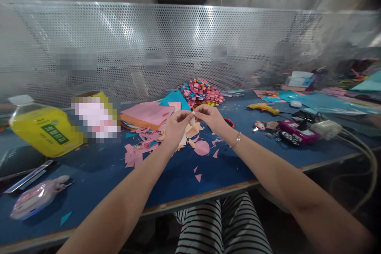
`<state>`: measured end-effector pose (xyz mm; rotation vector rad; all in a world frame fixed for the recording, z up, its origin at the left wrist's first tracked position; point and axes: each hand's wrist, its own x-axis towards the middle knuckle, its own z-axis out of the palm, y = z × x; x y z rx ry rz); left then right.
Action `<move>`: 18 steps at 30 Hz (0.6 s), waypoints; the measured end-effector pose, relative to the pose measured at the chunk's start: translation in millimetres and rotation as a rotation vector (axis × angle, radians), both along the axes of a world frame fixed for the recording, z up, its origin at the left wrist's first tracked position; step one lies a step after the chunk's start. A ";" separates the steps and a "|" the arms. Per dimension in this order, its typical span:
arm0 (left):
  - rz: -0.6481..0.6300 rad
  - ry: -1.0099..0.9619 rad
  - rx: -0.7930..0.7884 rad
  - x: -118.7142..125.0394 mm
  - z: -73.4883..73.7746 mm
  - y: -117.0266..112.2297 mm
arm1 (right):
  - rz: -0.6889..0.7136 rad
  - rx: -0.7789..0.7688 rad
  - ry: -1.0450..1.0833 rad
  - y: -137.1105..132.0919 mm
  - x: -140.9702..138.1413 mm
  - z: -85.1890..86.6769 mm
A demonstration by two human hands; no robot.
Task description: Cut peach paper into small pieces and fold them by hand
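My left hand (178, 123) and my right hand (210, 117) meet over the middle of the blue table, thumbs and forefingers pinched together. Between the fingertips is a small pale piece (193, 114), perhaps paper; its shape is too small to make out. Below the hands lie cream paper scraps (190, 130), a pink paper disc (201, 147) and pink offcuts (134, 156). A stack of pink and orange sheets (147, 113) is just left of my left hand. Red scissor-like handles (228, 122) show partly behind my right wrist.
A heap of small coloured paper pieces (201, 91) stands before the perforated metal screen (125, 39). At left are a yellow bottle (44, 125) and a pink pouch (38, 198). At right lie a yellow glue gun (263, 108), a purple object (299, 131) and a power strip (326, 129) with cables.
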<state>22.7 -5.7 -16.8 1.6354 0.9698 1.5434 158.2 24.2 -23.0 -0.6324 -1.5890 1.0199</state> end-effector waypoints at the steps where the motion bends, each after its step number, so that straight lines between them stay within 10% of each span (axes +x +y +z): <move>1: 0.000 0.002 0.000 0.1 0.2 -0.3 | 0.002 -0.002 -0.004 0.4 0.2 -0.2; 18: 0.006 0.000 0.020 -3.2 -3.1 4.9 | -0.045 0.067 -0.110 -4.2 1.7 4.7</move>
